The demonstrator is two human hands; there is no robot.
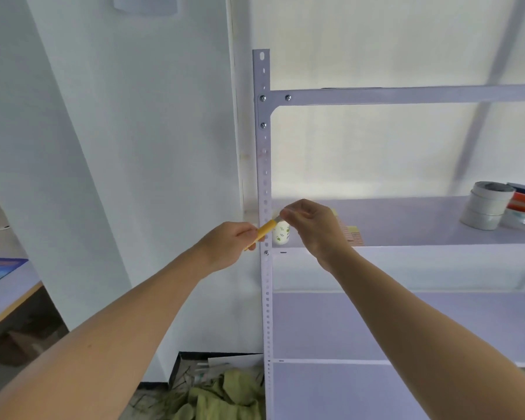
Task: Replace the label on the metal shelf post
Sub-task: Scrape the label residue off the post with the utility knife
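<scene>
Left hand (231, 242) grips the handle of a yellow cutter (265, 228) at frame centre. The right hand (311, 225) pinches its grey tip between thumb and forefinger, just in front of the metal post (264, 177), which shows only a faint pinkish smear above the hands and no label. Judgement: the tip is being set or wiped, so keep fingers on the flat, off the edge, then work it shallow along the post. Nothing legible: the white bottle (281, 233) behind the cutter shows a green leaf print only, and the sticker sheet (354, 235) at centre right is blurred.
</scene>
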